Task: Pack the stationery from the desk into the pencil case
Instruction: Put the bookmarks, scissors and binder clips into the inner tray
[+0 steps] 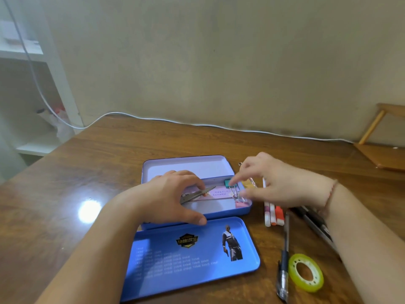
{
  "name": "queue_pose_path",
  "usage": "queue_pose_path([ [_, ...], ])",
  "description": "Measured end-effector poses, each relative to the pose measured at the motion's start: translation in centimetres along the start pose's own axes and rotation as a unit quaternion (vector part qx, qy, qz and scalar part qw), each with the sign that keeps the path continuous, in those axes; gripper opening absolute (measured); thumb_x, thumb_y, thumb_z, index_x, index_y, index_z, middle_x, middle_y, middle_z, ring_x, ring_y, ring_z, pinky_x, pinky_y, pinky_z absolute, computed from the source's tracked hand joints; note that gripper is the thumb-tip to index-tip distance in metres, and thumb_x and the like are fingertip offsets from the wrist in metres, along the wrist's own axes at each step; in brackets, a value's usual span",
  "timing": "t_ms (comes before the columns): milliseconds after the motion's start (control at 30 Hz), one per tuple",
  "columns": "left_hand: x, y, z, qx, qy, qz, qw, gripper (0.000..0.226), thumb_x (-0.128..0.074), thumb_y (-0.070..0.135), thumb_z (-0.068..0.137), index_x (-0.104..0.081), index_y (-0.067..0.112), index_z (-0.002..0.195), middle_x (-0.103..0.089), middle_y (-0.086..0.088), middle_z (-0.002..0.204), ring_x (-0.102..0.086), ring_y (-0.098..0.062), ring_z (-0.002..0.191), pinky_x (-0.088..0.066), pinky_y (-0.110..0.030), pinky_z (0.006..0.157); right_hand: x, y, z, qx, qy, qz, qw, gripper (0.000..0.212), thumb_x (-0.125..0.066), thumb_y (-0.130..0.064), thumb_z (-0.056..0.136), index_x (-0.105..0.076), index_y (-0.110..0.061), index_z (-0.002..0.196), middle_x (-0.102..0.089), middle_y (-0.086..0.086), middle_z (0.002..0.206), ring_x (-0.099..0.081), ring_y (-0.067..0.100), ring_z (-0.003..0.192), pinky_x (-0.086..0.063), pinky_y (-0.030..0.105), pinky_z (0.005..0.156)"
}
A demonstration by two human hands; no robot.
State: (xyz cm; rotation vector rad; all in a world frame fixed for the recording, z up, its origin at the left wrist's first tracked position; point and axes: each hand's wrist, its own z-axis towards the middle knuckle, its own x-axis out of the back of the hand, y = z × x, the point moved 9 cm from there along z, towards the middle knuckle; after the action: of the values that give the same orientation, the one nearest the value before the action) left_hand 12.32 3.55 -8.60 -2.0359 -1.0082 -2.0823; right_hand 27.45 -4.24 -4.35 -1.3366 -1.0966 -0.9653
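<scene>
The blue tin pencil case (pixel 228 212) lies open on the wooden desk, its pale lid (pixel 186 166) tipped back. Inside are metal scissors (pixel 197 194), a pink bookmark (pixel 219 192), and teal (pixel 228 183), pink (pixel 241 204) and yellow (pixel 247 184) binder clips. My left hand (pixel 168 196) grips the case, thumb on its front wall and fingers over the scissors. My right hand (pixel 278 183) hovers over the case's right end with fingers extended toward the clips; it is blurred, and nothing shows plainly between its fingers.
A loose blue printed tray (pixel 190 253) lies in front of the case. Right of the case are white markers (pixel 272 213), a black gel pen (pixel 285 260), more dark pens (pixel 313 220) and a yellow tape roll (pixel 305 273). A white cable (pixel 197 125) runs along the wall.
</scene>
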Motion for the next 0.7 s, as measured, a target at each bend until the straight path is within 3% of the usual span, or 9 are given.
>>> queue_pose_path([
  [67, 0.0, 0.0, 0.1, -0.001, 0.001, 0.001, 1.0, 0.071, -0.069, 0.074, 0.062, -0.048, 0.047, 0.123, -0.045, 0.028, 0.129, -0.041, -0.007, 0.123, -0.04, -0.038, 0.104, 3.0, 2.9, -0.6, -0.037, 0.12, 0.068, 0.99, 0.023, -0.057, -0.032, 0.09, -0.065, -0.044, 0.107, -0.062, -0.016, 0.104, -0.053, 0.002, 0.095, -0.043, 0.028, 0.083],
  [133, 0.0, -0.1, 0.1, 0.0, 0.002, 0.001, 1.0, 0.072, -0.069, 0.074, 0.061, -0.047, 0.048, 0.124, -0.045, 0.028, 0.128, -0.041, -0.006, 0.123, -0.041, -0.037, 0.104, 4.2, 7.3, -1.7, -0.128, 0.196, 0.026, 0.972, 0.035, -0.054, -0.017, 0.093, -0.062, -0.039, 0.118, -0.064, -0.008, 0.12, -0.056, 0.008, 0.107, -0.046, 0.031, 0.09],
  [200, 0.0, -0.1, 0.1, 0.002, 0.003, -0.002, 1.0, 0.073, -0.069, 0.075, 0.06, -0.046, 0.048, 0.125, -0.045, 0.029, 0.128, -0.041, -0.005, 0.122, -0.041, -0.037, 0.103, 3.0, 11.5, -2.5, -0.237, 0.163, -0.038, 0.957, 0.042, -0.052, -0.015, 0.094, -0.054, -0.036, 0.131, -0.054, -0.003, 0.138, -0.048, 0.018, 0.127, -0.044, 0.041, 0.103],
  [300, 0.0, -0.1, 0.1, 0.0, 0.004, 0.001, 1.0, 0.073, -0.068, 0.075, 0.061, -0.046, 0.048, 0.125, -0.044, 0.03, 0.128, -0.041, -0.004, 0.121, -0.042, -0.036, 0.103, 0.1, 14.8, -2.9, -0.302, 0.085, -0.064, 0.947, 0.041, -0.054, -0.02, 0.094, -0.054, -0.04, 0.129, -0.049, -0.001, 0.143, -0.039, 0.021, 0.136, -0.035, 0.048, 0.11],
  [533, 0.1, 0.0, 0.0, -0.001, 0.003, -0.002, 1.0, 0.072, -0.069, 0.075, 0.061, -0.047, 0.047, 0.125, -0.044, 0.029, 0.128, -0.041, -0.005, 0.122, -0.042, -0.036, 0.103, 1.6, 14.7, -3.3, -0.302, 0.133, -0.142, 0.933, 0.032, -0.065, -0.039, 0.085, -0.06, -0.041, 0.117, -0.063, -0.004, 0.119, -0.053, 0.021, 0.116, -0.043, 0.048, 0.102],
  [700, 0.1, 0.1, 0.1, -0.004, 0.003, 0.003, 1.0, 0.071, -0.068, 0.074, 0.062, -0.047, 0.048, 0.125, -0.044, 0.028, 0.128, -0.041, -0.006, 0.121, -0.041, -0.037, 0.103, 6.6, 7.7, -3.3, -0.134, 0.261, 0.025, 0.956, 0.016, -0.065, -0.042, 0.084, -0.069, -0.036, 0.098, -0.069, -0.018, 0.088, -0.061, -0.001, 0.082, -0.05, 0.023, 0.074],
])
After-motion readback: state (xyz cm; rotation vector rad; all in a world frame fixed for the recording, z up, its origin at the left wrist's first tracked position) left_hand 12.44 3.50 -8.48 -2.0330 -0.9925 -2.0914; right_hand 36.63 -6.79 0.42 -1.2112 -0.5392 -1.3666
